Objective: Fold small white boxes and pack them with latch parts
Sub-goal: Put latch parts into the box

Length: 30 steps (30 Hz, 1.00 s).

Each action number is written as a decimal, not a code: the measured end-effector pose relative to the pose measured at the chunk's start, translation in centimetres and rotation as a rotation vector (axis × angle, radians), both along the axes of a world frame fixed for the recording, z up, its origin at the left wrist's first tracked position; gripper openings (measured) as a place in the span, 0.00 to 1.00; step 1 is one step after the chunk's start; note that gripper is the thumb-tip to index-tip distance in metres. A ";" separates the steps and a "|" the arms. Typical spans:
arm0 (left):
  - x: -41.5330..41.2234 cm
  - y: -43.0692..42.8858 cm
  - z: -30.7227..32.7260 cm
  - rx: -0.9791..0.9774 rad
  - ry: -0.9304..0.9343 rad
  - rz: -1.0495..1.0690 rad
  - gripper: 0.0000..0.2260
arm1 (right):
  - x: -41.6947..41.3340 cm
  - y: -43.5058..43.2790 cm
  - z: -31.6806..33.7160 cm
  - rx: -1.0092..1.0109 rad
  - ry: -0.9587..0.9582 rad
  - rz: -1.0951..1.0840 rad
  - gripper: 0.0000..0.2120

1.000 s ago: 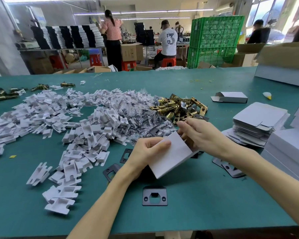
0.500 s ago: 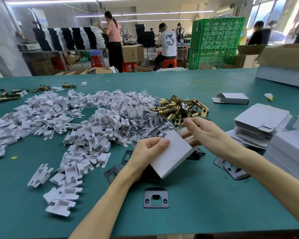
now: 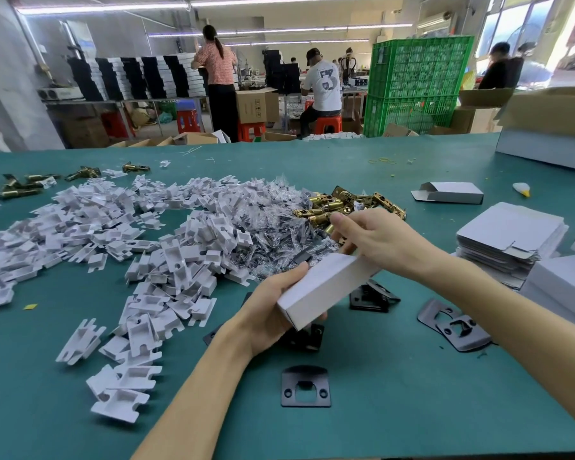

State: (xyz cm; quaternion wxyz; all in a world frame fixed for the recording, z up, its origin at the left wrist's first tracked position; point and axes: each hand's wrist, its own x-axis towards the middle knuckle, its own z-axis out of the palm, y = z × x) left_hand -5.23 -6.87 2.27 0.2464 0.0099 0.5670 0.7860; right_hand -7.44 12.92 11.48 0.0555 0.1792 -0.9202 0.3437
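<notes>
Centre frame, above the green table (image 3: 379, 410), the small white box (image 3: 326, 287) now shows as a squared-up shell, no longer a flat panel: probably ready for filling. The left hand (image 3: 273, 313) grips its near end; the right hand (image 3: 375, 240) curls at the far end, its grip unclear.

Long light tubes (image 3: 273, 1) run along the ceiling. Green crates (image 3: 415, 84) stand stacked behind the teal counter (image 3: 279, 161), with windows (image 3: 512, 24) at right.

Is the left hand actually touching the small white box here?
Touching. The head view shows the left hand gripping the small white box, with the thumb on its upper face and fingers curled underneath.
</notes>
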 end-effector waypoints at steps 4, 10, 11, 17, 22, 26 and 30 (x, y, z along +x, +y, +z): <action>0.2 -0.6 0.1 0.205 -0.068 -0.198 0.25 | -0.7 -0.1 0.3 -0.022 -0.089 -0.032 0.29; 0.8 -1.1 0.6 0.493 -0.240 -0.383 0.34 | -1.0 1.1 -0.5 -0.038 -0.336 -0.102 0.27; 0.8 -1.1 0.5 0.448 -0.211 -0.385 0.33 | -1.0 1.3 -0.6 -0.032 -0.377 -0.113 0.25; 1.1 -0.8 0.4 0.158 -0.042 -0.305 0.24 | -1.1 1.5 -0.8 -0.059 -0.499 -0.096 0.25; 1.4 -0.9 0.8 0.071 0.031 -0.333 0.22 | -0.8 1.1 -0.6 -0.118 -0.610 -0.062 0.27; 1.5 -0.8 1.1 0.063 0.073 -0.364 0.23 | -0.3 1.5 0.1 -0.264 -0.802 0.033 0.32; 1.8 -0.4 1.1 0.042 0.125 -0.357 0.24 | 0.4 1.5 0.3 -0.303 -0.857 0.090 0.32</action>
